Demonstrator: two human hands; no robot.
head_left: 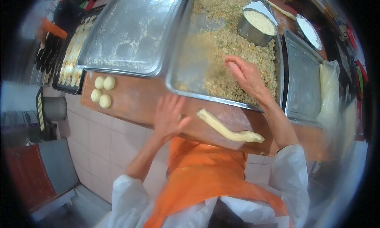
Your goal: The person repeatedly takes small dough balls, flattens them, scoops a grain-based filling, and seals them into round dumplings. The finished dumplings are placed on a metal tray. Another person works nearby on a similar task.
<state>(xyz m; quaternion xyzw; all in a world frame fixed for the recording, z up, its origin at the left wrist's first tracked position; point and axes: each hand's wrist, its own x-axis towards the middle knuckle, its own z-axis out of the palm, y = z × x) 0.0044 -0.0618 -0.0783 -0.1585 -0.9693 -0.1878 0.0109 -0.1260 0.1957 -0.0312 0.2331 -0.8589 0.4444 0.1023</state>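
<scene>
My left hand [170, 116], blurred, is spread palm down at the wooden worktop's front part; whether anything lies beneath it is hidden. Over the crumbly filling [252, 58] in a large metal tray [207, 97] is my right hand [242, 75], its fingers curled; I cannot tell whether they hold anything. A strip of dough [228, 130] lies on the worktop between my hands and my body. Several round dough balls [105, 101] sit together at the left end of the worktop. A round metal container of pale seeds or grains [259, 26] stands on the filling.
An upturned or empty-looking metal tray [124, 35] lies at upper left, beside a dark tray of browned food [75, 55]. Right of the filling are another metal tray [302, 79], plastic-wrapped dough [329, 91] and a bowl of white powder [308, 32]. Another person's orange-clothed part [54, 29] shows far left.
</scene>
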